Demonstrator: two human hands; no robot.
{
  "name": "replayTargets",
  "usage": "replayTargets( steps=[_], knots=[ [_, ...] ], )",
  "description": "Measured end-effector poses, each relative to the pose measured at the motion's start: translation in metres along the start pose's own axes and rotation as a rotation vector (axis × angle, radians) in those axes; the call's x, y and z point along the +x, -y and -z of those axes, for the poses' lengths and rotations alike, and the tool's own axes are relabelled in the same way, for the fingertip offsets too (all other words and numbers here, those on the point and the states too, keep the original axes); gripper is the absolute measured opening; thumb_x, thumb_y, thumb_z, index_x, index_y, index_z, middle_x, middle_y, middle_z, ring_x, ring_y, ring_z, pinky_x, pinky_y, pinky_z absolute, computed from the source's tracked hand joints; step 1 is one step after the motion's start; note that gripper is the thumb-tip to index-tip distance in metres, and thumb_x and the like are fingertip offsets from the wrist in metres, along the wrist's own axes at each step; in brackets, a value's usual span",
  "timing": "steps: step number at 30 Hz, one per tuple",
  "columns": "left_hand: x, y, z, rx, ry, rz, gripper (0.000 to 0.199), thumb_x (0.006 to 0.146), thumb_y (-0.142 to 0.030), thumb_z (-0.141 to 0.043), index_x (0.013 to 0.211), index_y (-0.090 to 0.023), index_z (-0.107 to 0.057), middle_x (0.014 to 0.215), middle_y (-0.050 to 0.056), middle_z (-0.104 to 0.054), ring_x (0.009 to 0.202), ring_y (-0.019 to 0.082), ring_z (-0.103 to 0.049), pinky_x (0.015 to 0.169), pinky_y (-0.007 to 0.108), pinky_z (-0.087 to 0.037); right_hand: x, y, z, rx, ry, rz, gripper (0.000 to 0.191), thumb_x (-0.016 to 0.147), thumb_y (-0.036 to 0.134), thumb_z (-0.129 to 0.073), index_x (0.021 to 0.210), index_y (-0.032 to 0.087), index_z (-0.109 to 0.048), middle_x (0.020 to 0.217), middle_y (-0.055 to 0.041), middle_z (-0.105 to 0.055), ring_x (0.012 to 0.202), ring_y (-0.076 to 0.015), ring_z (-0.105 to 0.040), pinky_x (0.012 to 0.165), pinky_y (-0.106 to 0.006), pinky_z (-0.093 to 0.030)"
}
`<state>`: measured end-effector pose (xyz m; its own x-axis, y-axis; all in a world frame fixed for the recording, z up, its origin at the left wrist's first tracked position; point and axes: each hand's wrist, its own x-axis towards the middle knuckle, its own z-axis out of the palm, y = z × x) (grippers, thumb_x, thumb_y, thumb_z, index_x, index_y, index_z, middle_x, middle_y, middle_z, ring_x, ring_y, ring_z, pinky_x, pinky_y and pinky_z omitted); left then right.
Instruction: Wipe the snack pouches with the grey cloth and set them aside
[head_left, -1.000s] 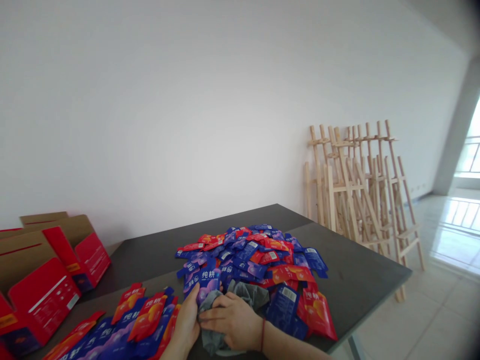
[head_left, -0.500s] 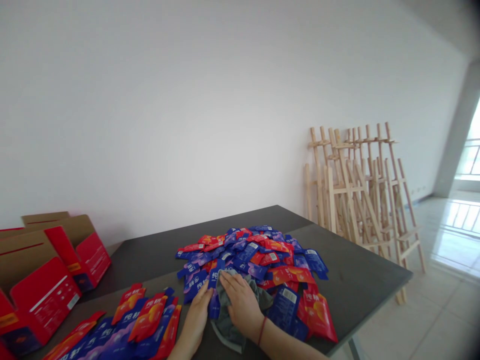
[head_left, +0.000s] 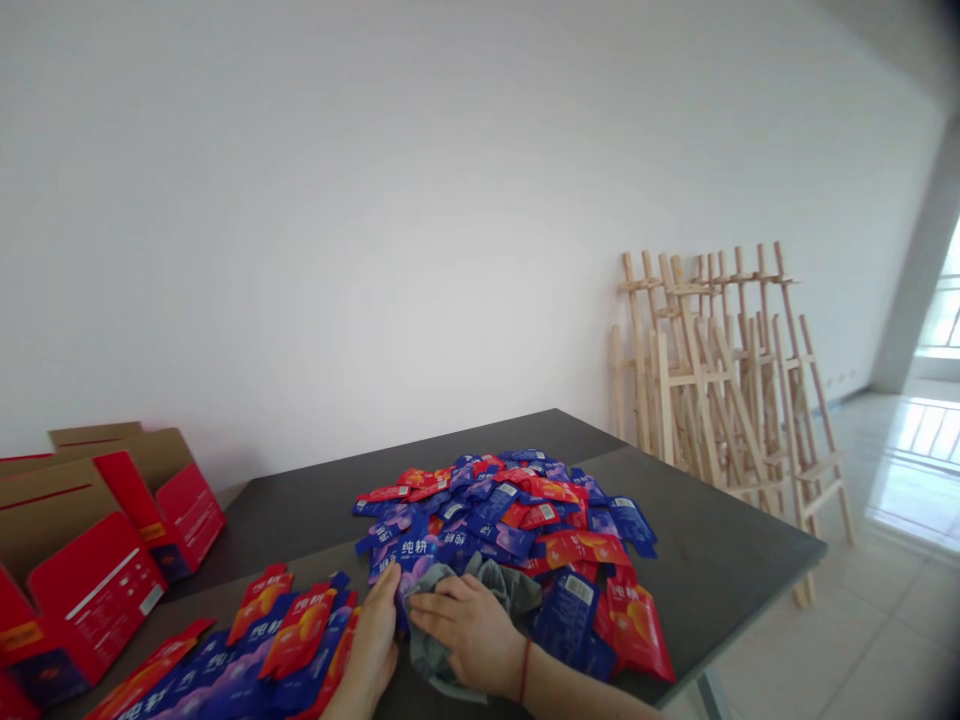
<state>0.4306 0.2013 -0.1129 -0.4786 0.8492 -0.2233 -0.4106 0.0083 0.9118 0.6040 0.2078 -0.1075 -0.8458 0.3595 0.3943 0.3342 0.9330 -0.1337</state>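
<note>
My left hand is closed on the left edge of a blue packet with white characters and a purple print. A grey-green cloth lies bunched under my right hand, whose fingers press it against the packet's lower right part. The cloth hides that part of the packet. Just behind and to the right of both hands spreads a pile of red and blue packets.
Rows of red and blue packets lie at the front left of the dark table. Open red cartons stand at the far left. Wooden easels lean against the wall beyond the table's right side.
My right hand and the cloth have moved a little left and down. The blue packet has turned flatter towards the camera, and my left hand has shifted slightly left.
</note>
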Motion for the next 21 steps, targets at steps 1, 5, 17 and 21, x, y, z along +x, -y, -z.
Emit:
replayTargets(
  steps=[1, 5, 17, 21],
  knots=[
    [-0.002, 0.000, -0.002, -0.009, -0.010, 0.016, 0.018, 0.087, -0.017, -0.054, 0.102, -0.017, -0.064, 0.143, 0.009, -0.051, 0.135, 0.019, -0.042, 0.113, 0.033, -0.032, 0.001, 0.000, -0.001, -0.013, -0.027, -0.066, 0.054, 0.088, 0.027, -0.047, 0.141, 0.022, -0.039, 0.148, -0.0022, -0.041, 0.123, -0.0228, -0.040, 0.100, -0.040, -0.035],
    [-0.011, 0.001, -0.010, -0.040, 0.003, 0.062, 0.015, 0.087, -0.019, -0.056, 0.096, -0.018, -0.067, 0.125, 0.007, -0.067, 0.123, 0.019, -0.056, 0.106, 0.031, -0.042, 0.004, 0.000, 0.000, -0.059, -0.075, -0.216, 0.060, 0.087, 0.027, -0.049, 0.144, 0.016, -0.034, 0.152, -0.0061, -0.035, 0.124, -0.0255, -0.038, 0.103, -0.043, -0.033],
    [-0.021, -0.009, -0.009, 0.031, 0.084, 0.063, 0.020, 0.083, -0.030, -0.063, 0.095, -0.016, -0.070, 0.094, 0.009, -0.077, 0.097, 0.023, -0.071, 0.088, 0.036, -0.055, 0.001, -0.003, -0.004, -0.017, -0.019, 0.114, 0.043, 0.090, 0.023, -0.044, 0.132, 0.025, -0.049, 0.139, 0.0009, -0.053, 0.115, -0.0192, -0.044, 0.092, -0.038, -0.037],
    [-0.013, -0.004, -0.005, 0.151, 0.011, -0.065, 0.012, 0.079, -0.021, -0.066, 0.090, -0.019, -0.070, 0.111, 0.009, -0.073, 0.124, 0.022, -0.056, 0.108, 0.038, -0.040, 0.001, -0.010, -0.003, -0.037, -0.100, -0.186, 0.058, 0.083, 0.018, -0.048, 0.141, 0.022, -0.041, 0.147, -0.0039, -0.043, 0.121, -0.0228, -0.041, 0.100, -0.040, -0.035]
  ],
)
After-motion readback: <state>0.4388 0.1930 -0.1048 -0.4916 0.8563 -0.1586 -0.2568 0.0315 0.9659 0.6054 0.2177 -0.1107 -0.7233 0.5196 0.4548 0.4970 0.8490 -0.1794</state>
